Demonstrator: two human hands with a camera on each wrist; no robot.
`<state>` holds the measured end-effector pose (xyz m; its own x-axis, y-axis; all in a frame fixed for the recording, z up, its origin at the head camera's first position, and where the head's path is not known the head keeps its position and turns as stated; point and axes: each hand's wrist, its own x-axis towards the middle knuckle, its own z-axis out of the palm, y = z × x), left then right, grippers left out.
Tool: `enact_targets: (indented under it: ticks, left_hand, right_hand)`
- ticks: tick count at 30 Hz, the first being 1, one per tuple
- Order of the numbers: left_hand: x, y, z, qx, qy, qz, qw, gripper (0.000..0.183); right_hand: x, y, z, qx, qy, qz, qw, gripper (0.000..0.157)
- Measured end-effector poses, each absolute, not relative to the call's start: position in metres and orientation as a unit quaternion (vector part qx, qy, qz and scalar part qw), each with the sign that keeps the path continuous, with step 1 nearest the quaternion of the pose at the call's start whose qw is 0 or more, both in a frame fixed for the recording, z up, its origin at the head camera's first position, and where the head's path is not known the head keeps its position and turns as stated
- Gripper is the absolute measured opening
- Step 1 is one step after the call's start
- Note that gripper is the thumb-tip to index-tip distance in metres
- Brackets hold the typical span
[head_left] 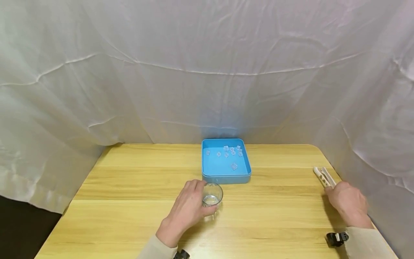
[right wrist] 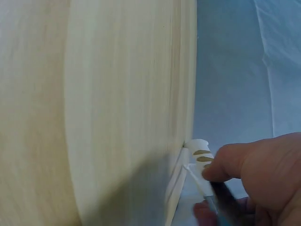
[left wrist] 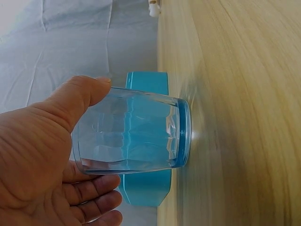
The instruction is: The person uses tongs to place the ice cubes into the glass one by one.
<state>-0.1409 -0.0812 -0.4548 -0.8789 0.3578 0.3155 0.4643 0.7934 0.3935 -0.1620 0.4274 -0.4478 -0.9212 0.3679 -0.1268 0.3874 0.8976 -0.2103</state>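
A clear drinking glass [head_left: 212,197] stands upright at the middle of the table, and my left hand [head_left: 187,207] grips it from the left. In the left wrist view the thumb lies along one side of the glass [left wrist: 141,134] and the fingers along the other. At the table's right side my right hand [head_left: 349,203] holds white tongs [head_left: 321,176], their two arms spread and pointing away. The right wrist view shows thumb and fingers pinching the tongs [right wrist: 200,145], which have dark slots and a darker handle part; the rest is hidden by the hand.
Just behind the glass sits a square blue tin [head_left: 226,180] with several small clear cubes [head_left: 233,152] inside, mostly toward its back. A pale curtain [head_left: 207,90] hangs along the back and both sides of the wooden table [head_left: 136,187].
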Motion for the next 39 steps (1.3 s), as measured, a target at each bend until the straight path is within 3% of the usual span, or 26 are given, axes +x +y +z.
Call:
enact_targets:
  ticks: [15, 32, 39]
  left_hand:
    - [-0.14, -0.081, -0.455, -0.213, -0.942, -0.235, 0.106, 0.076]
    - [-0.141, -0.081, -0.455, -0.211, -0.943, -0.238, 0.101, 0.077]
    - [-0.142, -0.081, -0.456, -0.21, -0.943, -0.242, 0.089, 0.077]
  right_hand:
    - [-0.167, 0.426, -0.452, 0.203, 0.971, -0.128, 0.009, 0.052]
    - [-0.166, 0.384, -0.438, 0.088, 0.977, -0.116, -0.157, 0.035]
    - [-0.172, 0.359, -0.426, 0.058, 0.974, -0.139, -0.169, 0.027]
